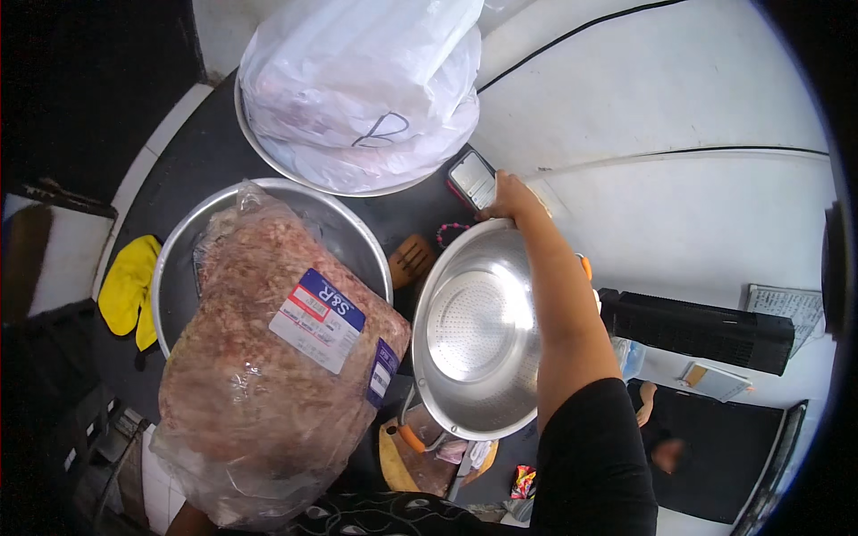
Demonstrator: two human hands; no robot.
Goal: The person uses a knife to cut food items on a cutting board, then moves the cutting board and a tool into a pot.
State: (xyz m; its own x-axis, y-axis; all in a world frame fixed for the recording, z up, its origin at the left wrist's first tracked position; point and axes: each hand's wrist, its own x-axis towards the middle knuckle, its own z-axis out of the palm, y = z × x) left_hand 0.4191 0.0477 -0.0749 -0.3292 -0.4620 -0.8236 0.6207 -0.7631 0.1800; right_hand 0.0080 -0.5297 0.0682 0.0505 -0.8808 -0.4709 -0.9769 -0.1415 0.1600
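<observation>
A large clear plastic bag of ground meat (248, 375), with printed labels, leans out over a steel basin (355, 231) towards me. My left arm (191, 521) shows only as a sliver under the bag's near end, supporting it; the fingers are hidden. Reaching across a perforated steel colander (472, 328), my right hand (516, 195) curls at its far rim. The colander's orange-gripped handle (411, 439) points towards me. Just beyond my right fingers lies a smartphone (473, 179) with its screen lit.
A white plastic bag (362, 100) fills another basin at the back. A slotted wooden turner (411, 261) lies between basin and colander. Nearer me are a wooden cutting board (395, 462) and a knife (461, 472). A yellow cloth (131, 285) sits left. Another person's arm (645, 404) shows at right.
</observation>
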